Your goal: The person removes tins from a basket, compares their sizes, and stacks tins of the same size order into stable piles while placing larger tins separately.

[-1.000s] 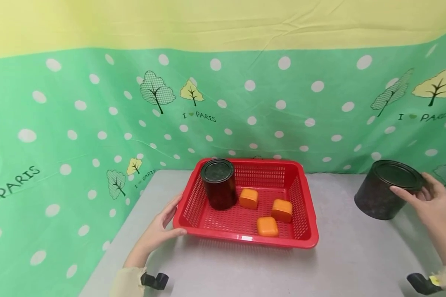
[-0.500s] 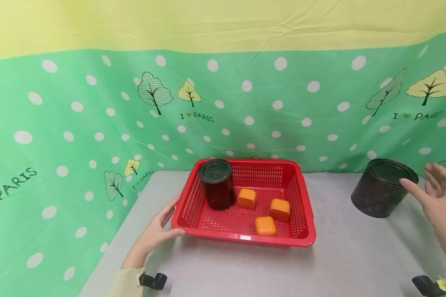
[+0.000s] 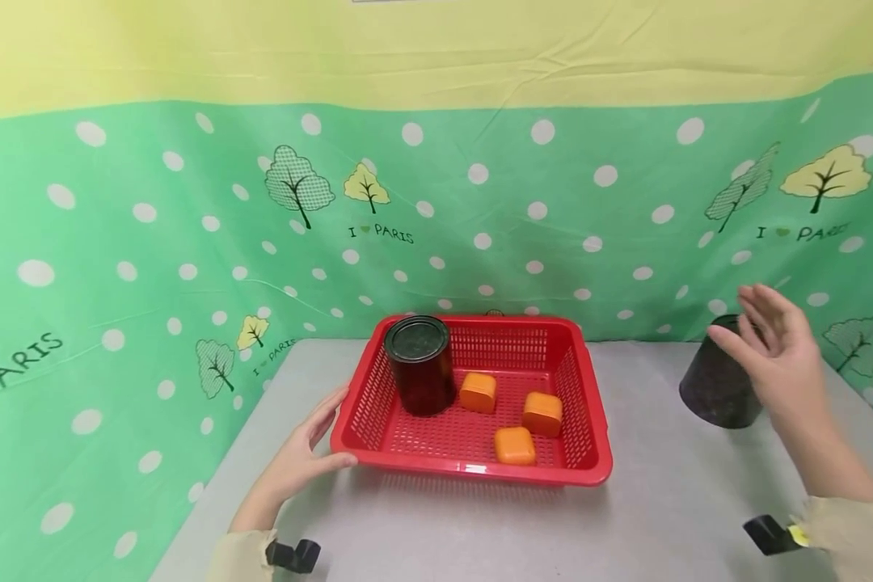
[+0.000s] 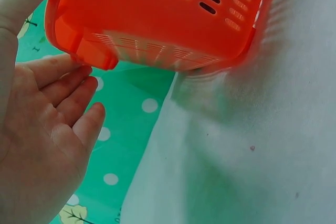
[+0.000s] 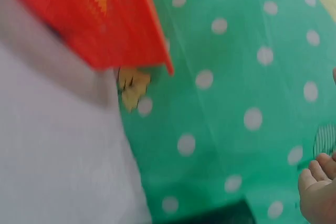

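A red plastic basket (image 3: pixel 509 471) with slotted walls stands on the table. My left hand (image 3: pixel 294 461) holds its near left corner, thumb at the front rim and fingers along the left side. The left wrist view shows those fingers against the rim of the basket (image 4: pixel 147 19). Inside are a dark lidded can (image 3: pixel 423 380), upright at the left, and three small orange rounded blocks (image 3: pixel 542 414). Another, wider dark can (image 3: pixel 716 388) stands on the table at the right, partly hidden by my right hand (image 3: pixel 782 356). That hand is raised, fingers loosely bent, holding nothing.
The pale grey table (image 3: pixel 655 517) extends around the basket. Behind it and along the left side hangs a green and yellow cloth (image 3: pixel 553 283) with white dots and printed trees. In the right wrist view, a dark edge (image 5: pixel 226 214) shows at the bottom.
My right hand has let go of the wider can, drawn back right, then come left and up in front of it. The left hand has stayed at the basket corner.
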{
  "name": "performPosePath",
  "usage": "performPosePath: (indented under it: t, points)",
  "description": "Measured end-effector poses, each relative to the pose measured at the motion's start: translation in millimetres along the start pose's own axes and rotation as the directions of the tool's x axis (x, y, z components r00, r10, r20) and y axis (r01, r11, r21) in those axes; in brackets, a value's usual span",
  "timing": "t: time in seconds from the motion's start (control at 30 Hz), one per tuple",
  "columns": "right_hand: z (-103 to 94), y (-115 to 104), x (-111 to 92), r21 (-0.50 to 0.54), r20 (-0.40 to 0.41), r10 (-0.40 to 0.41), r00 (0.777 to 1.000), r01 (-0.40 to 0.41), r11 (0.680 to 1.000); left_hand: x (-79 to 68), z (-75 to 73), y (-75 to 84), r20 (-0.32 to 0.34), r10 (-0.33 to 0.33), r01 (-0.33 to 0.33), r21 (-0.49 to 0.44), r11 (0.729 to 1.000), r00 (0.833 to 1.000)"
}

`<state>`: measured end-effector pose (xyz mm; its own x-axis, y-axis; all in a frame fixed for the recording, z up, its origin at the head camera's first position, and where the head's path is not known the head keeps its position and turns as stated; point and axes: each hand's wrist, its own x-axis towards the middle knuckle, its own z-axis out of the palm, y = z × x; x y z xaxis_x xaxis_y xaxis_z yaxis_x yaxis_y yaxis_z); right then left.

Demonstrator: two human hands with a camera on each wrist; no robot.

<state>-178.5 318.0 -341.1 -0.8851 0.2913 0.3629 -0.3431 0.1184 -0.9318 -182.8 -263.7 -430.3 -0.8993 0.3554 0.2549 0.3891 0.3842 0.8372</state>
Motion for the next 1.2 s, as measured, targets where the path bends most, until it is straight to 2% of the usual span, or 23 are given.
performPosePath:
  t: [0.17, 0.37, 0.6, 0.7, 0.87, 1.03, 1.2]
  points:
    - [32.7, -8, 6, -0.03, 0.069, -0.073, 0.995, 0.075, 0.997, 0.0, 0.2, 0.9, 0.0, -0.001, 0.001, -0.004, 1.0, 1.0]
    - [74.7, -20, 17, -0.014, 0.151, -0.161, 0.975, 0.165, 0.986, 1.4, -1.1, 5.1, -0.003, -0.012, 0.012, -0.002, 1.0, 1.0]
    - [134.6, -30, 27, -0.025, 0.271, -0.146, 0.951, 0.158, 0.987, 0.7, -0.4, 5.3, 0.0, -0.008, 0.008, -0.008, 1.0, 1.0]
    - [160.4, -30, 31, -0.02, 0.323, -0.152, 0.934, 0.167, 0.986, -0.4, 0.6, 5.2, -0.002, -0.008, 0.008, -0.011, 1.0, 1.0]
    - [199.3, -25, 37, 0.052, 0.4, -0.17, 0.901, 0.163, 0.985, -0.2, 0.6, 5.8, -0.004, -0.013, 0.013, -0.015, 1.0, 1.0]
    - [232.6, -20, 42, 0.111, 0.436, -0.196, 0.878, 0.164, 0.98, -0.4, 0.1, 5.7, -0.006, -0.016, 0.016, -0.011, 1.0, 1.0]
    - [258.0, -9, 46, 0.126, 0.469, -0.212, 0.857, 0.173, 0.977, -0.5, 1.0, 4.8, -0.004, -0.014, 0.014, -0.021, 1.0, 1.0]
